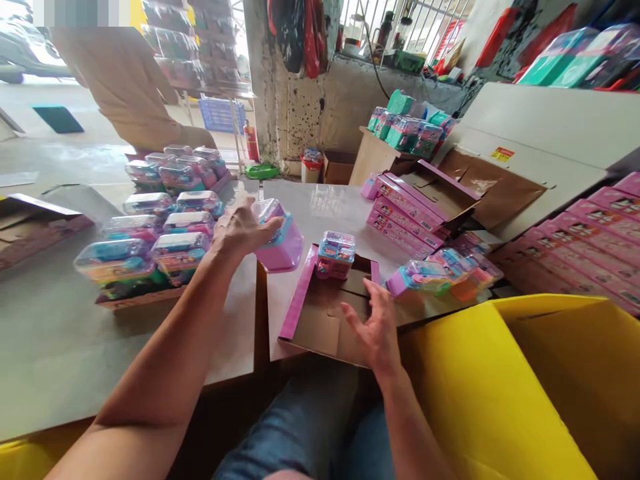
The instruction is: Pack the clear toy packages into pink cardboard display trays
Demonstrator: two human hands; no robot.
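Observation:
My left hand [240, 228] is closed on a lilac toy case [284, 248] with a clear lid and a blue rim, tilted just above the table. In front of me lies an open cardboard tray [313, 323] with pink sides. One blue-and-pink toy case [336, 255] stands inside it at the far left corner. Over the tray's right side is my right hand [375, 327], fingers spread and nothing in them. Several clear-lidded toy cases [183, 248] stand in rows on the table to the left. More toy cases [423, 277] lie tipped over, right of the tray.
Pink cartons [407, 217] are stacked at the table's back right, with more pink cartons [595, 233] at far right. A big yellow box [460, 380] is close by my right arm. A gap [261, 307] splits the two tables. Another person [125, 87] is beyond the left table.

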